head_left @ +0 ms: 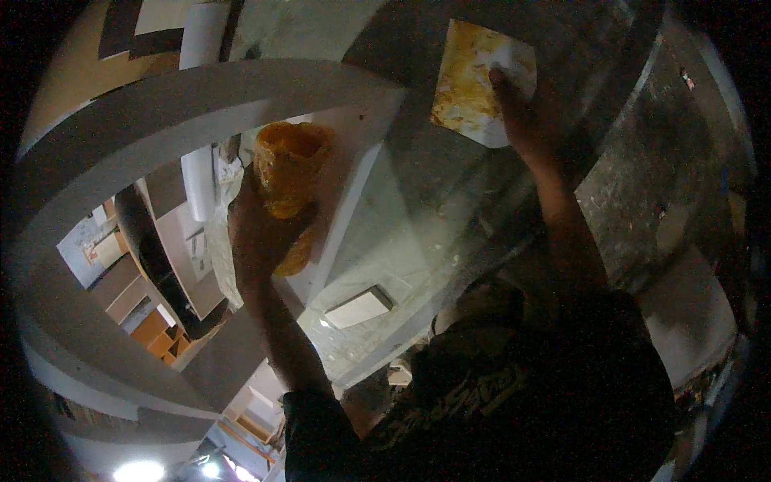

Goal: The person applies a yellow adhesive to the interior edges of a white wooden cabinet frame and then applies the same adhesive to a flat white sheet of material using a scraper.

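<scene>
The right hand (514, 108) is raised and pressed flat against a rectangular trowel blade (479, 80), pale and smeared with yellow-orange compound, which lies against a dark grey ceiling surface (610, 161). The blade sits directly above and slightly to the left of the hand, touching it. Its long axis runs roughly top to bottom in the head view, tilted a little to the right. The fingers reach up over the blade's right half. They appear closed around a handle behind the blade, though the handle itself is hidden and the grip cannot be confirmed in this dim light. The right forearm runs straight up from the lower edge, nearly fully extended.

The left hand (261, 229) is held lower and well apart from the blade, to its left. It is closed from below around a lumpy mass of yellow-orange compound (291, 173), which rises above the fingers. A further portion shows beneath the hand. Whether the mass rests on a board or container is not visible. The left forearm is bent, with the hand at about mid height.

The right hand is plainly the nearer of the two to the blade. Behind the left hand runs a curved white ceiling moulding (161, 112), and beyond it a white recessed panel (361, 201).
</scene>
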`<state>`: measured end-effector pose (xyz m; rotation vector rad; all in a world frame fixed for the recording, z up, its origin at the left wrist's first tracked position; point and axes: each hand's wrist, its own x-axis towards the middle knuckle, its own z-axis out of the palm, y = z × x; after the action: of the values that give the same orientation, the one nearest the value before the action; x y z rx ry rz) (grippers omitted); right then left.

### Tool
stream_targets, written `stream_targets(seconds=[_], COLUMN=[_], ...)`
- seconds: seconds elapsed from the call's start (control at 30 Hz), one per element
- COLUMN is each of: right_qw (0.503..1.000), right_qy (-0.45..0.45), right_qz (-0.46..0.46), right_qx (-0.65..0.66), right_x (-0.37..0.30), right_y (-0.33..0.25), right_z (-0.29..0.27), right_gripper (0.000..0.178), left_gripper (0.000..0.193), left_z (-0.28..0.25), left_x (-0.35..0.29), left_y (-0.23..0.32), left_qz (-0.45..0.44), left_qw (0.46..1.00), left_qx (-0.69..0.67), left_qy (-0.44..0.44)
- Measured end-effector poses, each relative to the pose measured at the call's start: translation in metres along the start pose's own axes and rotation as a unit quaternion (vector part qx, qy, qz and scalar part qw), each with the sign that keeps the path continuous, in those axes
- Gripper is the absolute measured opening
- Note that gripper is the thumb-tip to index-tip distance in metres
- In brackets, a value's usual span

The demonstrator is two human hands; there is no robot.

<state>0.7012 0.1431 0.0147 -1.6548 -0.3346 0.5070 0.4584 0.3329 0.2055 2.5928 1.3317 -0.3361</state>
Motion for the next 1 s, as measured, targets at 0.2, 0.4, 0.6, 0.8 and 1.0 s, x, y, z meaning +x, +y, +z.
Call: stream_targets(seconds=[0.2,0.4,0.6,0.8,1.0], right_qw=[0.995,0.996,0.998,1.0,0.969], right_qy=[0.035,0.031,0.052,0.013,0.203], right_qz=[-0.028,0.069,0.023,-0.003,0.14], right_qx=[-0.087,0.039,0.03,-0.018,-0.022], right_x=[0.004,0.001,0.019,0.021,0.006], right_y=[0.021,0.013,0.062,0.024,-0.036], right_z=[0.004,0.014,0.007,0.0,0.052], right_gripper=[0.051,0.066,0.076,0.069,0.071], left_gripper=[0.076,0.071,0.068,0.071,0.071], left_z=[-0.002,-0.003,0.005,0.021,0.074], left_x=[-0.016,-0.055,-0.1,-0.152,-0.204], left_y=[-0.013,-0.044,-0.078,-0.1,-0.143], left_qz=[-0.019,-0.079,-0.155,-0.212,-0.226], left_qw=[1.0,0.996,0.979,0.964,0.965], left_qx=[-0.01,-0.045,-0.128,-0.159,-0.126], left_qy=[-0.013,-0.025,-0.02,0.002,0.05])
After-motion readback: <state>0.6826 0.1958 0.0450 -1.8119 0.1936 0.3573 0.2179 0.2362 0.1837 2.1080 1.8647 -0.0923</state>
